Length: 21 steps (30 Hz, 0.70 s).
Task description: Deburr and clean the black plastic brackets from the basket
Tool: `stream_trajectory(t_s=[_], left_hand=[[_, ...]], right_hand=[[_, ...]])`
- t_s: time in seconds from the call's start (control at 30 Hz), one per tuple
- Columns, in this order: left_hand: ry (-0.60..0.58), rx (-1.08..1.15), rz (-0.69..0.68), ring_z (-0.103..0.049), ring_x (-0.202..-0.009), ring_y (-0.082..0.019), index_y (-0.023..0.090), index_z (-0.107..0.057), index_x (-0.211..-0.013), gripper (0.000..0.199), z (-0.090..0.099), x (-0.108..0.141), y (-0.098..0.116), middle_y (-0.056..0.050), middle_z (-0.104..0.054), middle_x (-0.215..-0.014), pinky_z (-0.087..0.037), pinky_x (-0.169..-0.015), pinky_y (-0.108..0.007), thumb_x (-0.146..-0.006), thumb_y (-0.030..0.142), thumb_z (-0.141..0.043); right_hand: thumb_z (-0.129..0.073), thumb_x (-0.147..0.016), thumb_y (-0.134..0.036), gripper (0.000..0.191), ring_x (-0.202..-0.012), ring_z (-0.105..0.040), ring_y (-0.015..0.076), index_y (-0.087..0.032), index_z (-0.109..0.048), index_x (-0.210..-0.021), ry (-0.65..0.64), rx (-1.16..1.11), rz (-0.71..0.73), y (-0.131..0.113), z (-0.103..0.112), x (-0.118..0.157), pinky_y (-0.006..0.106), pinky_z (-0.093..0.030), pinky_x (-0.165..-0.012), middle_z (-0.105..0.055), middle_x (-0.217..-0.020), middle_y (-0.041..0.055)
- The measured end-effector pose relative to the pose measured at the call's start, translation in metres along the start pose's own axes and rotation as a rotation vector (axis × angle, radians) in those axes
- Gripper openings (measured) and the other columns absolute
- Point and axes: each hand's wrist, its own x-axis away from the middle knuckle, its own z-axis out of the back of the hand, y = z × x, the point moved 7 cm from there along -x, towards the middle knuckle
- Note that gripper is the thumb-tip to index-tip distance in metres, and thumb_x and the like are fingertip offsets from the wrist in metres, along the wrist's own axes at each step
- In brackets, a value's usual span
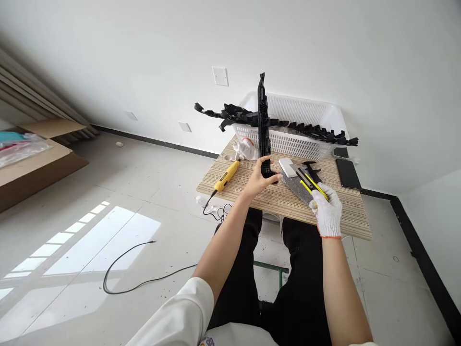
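Thumb and fingers of the bare left hand (256, 183) are clamped on the lower end of a long, notched black plastic strip (263, 117), which points away from the person in front of the basket; whether its near end touches the tabletop, I cannot tell. Gloved in white knit with an orange cuff, the right hand (328, 211) is wrapped around a yellow-and-black utility knife (308, 181), its blade out and directed toward the strip but apart from it. Under the knife lies a grey fabric piece (293, 186), with a white rectangular object (286, 166) and a black caliper (312, 172) beside it. Left of the strip are a yellow corded hand tool (227, 176) and a crumpled white glove (246, 150); a black smartphone (348, 174) rests near the right edge of the striped wooden tabletop (351, 218). At the back, more black plastic strips (320, 132) lie across a white slatted plastic basket (288, 143). Beyond, on the pale floor, are a loose black cable (105, 278) and an open cardboard box (36, 180).
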Motion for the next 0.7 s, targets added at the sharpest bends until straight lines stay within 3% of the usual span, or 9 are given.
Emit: stream_trajectory(t_s=[0.07,0.2,0.37,0.47,0.6,0.7], left_hand=[[-0.052,-0.011,0.003,-0.067,-0.104,-0.025,0.03,-0.046,-0.133,0.08,0.0,0.005,-0.001,-0.012,-0.048,-0.139,-0.064,-0.066,-0.032,-0.067,0.038,-0.091],[0.008,-0.037,0.018,-0.068,-0.1,-0.027,0.025,-0.051,-0.13,0.062,0.007,0.01,-0.007,-0.014,-0.052,-0.135,-0.063,-0.056,-0.031,-0.081,0.052,-0.077],[0.008,-0.024,0.051,-0.067,-0.107,-0.028,0.024,-0.052,-0.133,0.053,0.004,0.011,-0.011,-0.014,-0.054,-0.14,-0.065,-0.062,-0.034,-0.094,0.059,-0.056],[-0.027,0.022,0.11,-0.068,-0.108,-0.027,0.023,-0.055,-0.131,0.05,-0.001,0.011,-0.014,-0.012,-0.061,-0.132,-0.065,-0.069,-0.036,-0.1,0.06,-0.043],[0.003,0.038,0.165,-0.069,-0.094,-0.025,0.022,-0.06,-0.125,0.041,0.004,0.009,-0.02,-0.008,-0.068,-0.102,-0.065,-0.074,-0.04,-0.097,0.052,-0.055],[0.03,0.008,0.144,-0.067,-0.088,-0.023,0.022,-0.063,-0.119,0.034,0.012,0.005,-0.024,-0.008,-0.067,-0.105,-0.064,-0.07,-0.037,-0.094,0.045,-0.061]], right_hand=[[-0.081,-0.068,-0.032,0.041,-0.043,-0.045,0.0033,-0.021,-0.068,-0.105,-0.018,-0.018,0.027,-0.002,0.001,0.003,0.018,-0.031,-0.038,-0.065,-0.08,-0.0027],[-0.082,-0.066,-0.031,0.043,-0.041,-0.041,0.0051,-0.02,-0.068,-0.105,-0.159,0.099,-0.031,0.002,-0.007,0.008,0.019,-0.03,-0.037,-0.057,-0.061,-0.0063],[-0.082,-0.069,-0.041,0.049,-0.048,-0.052,0.0076,-0.02,-0.07,-0.112,-0.132,0.354,0.053,-0.001,-0.009,0.011,0.023,-0.043,-0.043,-0.069,-0.085,0.0011],[-0.082,-0.07,-0.042,0.05,-0.048,-0.052,0.0089,-0.019,-0.07,-0.113,-0.213,0.402,0.048,0.001,-0.015,0.012,0.024,-0.045,-0.045,-0.067,-0.075,-0.0003],[-0.081,-0.071,-0.043,0.049,-0.05,-0.053,0.0093,-0.021,-0.07,-0.113,-0.183,0.432,0.076,-0.002,-0.013,0.013,0.025,-0.046,-0.047,-0.068,-0.077,-0.0005],[-0.081,-0.071,-0.042,0.047,-0.05,-0.053,0.0097,-0.02,-0.071,-0.112,-0.203,0.451,0.073,-0.003,-0.014,0.013,0.025,-0.047,-0.047,-0.068,-0.077,0.0002]])
